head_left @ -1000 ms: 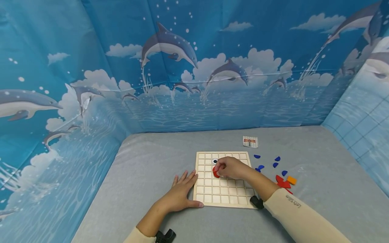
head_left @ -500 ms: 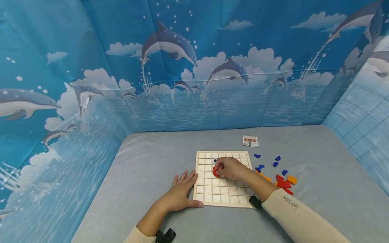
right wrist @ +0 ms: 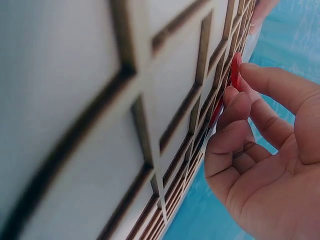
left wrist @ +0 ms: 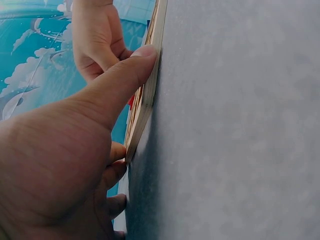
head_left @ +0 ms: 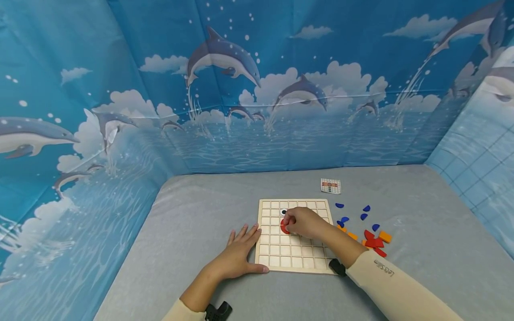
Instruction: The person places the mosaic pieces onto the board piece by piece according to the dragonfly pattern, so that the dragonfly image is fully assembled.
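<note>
A square wooden grid board (head_left: 295, 263) lies on the grey cloth. Spread and fairly straight, the fingers of my left hand (head_left: 237, 256) touch its left edge, while the thumb (left wrist: 142, 57) rests at the near left corner. Over the board's upper middle, my right hand (head_left: 303, 223) pinches a small red piece (right wrist: 236, 70) between thumb and finger, against the grid. Red also shows on the board below the fingertips, but its full outline is hidden by the hand. A white tile with a black dot (head_left: 283, 212) sits in the grid just beyond.
Right of the board lie several blue half-round pieces (head_left: 375, 227), red pieces (head_left: 369, 235) and orange rectangular pieces (head_left: 385, 236). A small printed pattern card (head_left: 331, 186) lies farther back. A blue dolphin-print curtain (head_left: 241, 147) encloses the cloth-covered surface.
Both hands hold nearly the same places. My right forearm has shifted slightly, so orange pieces beside the board now show that were hidden a second ago.
</note>
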Action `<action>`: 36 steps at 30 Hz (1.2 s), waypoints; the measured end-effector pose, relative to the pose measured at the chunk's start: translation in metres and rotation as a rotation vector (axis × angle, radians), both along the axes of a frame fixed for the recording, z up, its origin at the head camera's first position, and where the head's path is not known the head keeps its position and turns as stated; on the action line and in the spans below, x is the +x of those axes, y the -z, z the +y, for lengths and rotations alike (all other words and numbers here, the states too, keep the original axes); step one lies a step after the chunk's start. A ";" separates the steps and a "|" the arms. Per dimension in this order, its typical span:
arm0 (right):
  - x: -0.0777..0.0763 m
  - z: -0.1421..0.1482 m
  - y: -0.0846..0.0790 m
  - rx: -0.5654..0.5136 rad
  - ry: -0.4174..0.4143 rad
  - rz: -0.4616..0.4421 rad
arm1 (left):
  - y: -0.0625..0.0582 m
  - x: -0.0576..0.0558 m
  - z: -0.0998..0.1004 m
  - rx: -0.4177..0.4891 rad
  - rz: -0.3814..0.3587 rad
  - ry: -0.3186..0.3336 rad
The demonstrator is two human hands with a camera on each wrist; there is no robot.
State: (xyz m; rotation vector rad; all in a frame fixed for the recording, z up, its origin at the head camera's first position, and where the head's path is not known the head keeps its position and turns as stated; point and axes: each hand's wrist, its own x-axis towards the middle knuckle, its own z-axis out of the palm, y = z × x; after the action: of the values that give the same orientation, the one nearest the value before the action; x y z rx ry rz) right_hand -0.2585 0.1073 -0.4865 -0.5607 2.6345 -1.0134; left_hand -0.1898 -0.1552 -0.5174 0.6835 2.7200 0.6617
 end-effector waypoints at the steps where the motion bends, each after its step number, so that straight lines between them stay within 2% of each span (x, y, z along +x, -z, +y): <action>1: 0.000 0.000 0.000 0.003 -0.003 0.004 | 0.000 0.000 0.000 0.000 0.001 0.000; 10: 0.003 -0.001 0.002 0.017 -0.014 0.021 | 0.000 0.002 -0.001 0.002 0.000 -0.001; 20: 0.006 -0.001 0.000 0.017 0.020 0.020 | 0.001 0.003 -0.003 0.000 0.011 0.010; 25: 0.006 0.004 -0.005 -0.024 0.019 -0.007 | 0.001 0.003 -0.002 -0.006 0.007 0.010; 36: 0.010 0.032 -0.028 -0.166 0.091 -0.041 | 0.001 0.004 -0.001 0.000 0.004 0.001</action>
State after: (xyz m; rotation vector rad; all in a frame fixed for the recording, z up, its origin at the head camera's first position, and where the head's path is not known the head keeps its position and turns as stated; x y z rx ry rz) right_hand -0.2484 0.1388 -0.4581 -0.4529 2.5757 -1.2661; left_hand -0.1857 -0.1567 -0.5187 0.6868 2.7232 0.6612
